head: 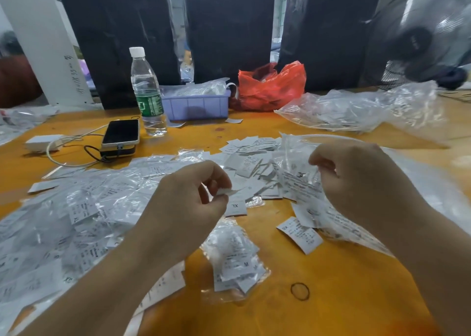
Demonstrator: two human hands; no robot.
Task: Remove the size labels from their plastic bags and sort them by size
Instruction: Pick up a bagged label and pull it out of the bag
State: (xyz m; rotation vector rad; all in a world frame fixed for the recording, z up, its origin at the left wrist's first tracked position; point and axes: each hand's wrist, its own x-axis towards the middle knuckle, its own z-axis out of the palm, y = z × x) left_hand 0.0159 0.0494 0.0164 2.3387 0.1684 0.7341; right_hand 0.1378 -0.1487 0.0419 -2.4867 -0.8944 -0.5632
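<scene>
My left hand [190, 198] pinches a small white size label [227, 192] between thumb and fingers above the orange table [331, 297]. My right hand [356, 180] grips a clear plastic bag [300, 185] that holds white labels and hangs down to the table. An XL label [235, 207] lies just under my left fingers. A small bag with M labels [237, 264] rests between my forearms. A loose SX label [300, 235] sits to its right. Loose labels [249, 157] are heaped behind my hands, and bagged labels [63, 228] cover the left side.
A water bottle [147, 93], a phone [121, 133] on a power bank, a white charger [43, 143] with cable, a purple bin [196, 106], a red bag [270, 87] and empty clear bags [356, 109] stand farther back. A rubber band [300, 291] lies near the front.
</scene>
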